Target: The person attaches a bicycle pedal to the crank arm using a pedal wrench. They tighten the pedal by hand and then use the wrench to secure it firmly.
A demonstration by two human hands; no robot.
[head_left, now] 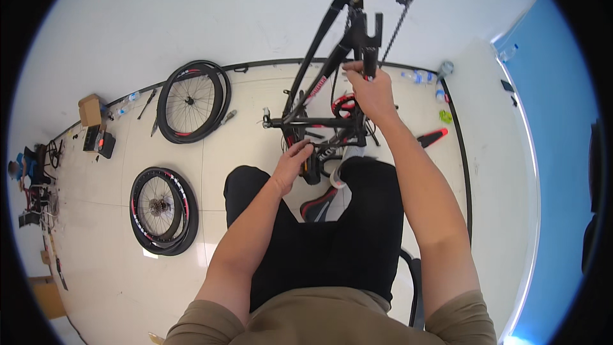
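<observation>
A black bicycle frame [319, 57] stands upside down in front of me, without wheels, its chain [396, 29] hanging at the upper right. My right hand [371, 92] is raised and closed around a black tube of the frame near the rear end. My left hand [292, 163] reaches low to the crank and pedal area [311, 167], fingers curled on a black part there. I am seated, my black-trousered legs [319, 230] below the frame.
Two loose wheels lie on the tiled floor to my left: one [191, 101] near the wall, one [163, 209] closer. A cardboard box [90, 110], tools and bottles [418, 76] sit along the wall. A red-and-black saddle [433, 136] lies at right.
</observation>
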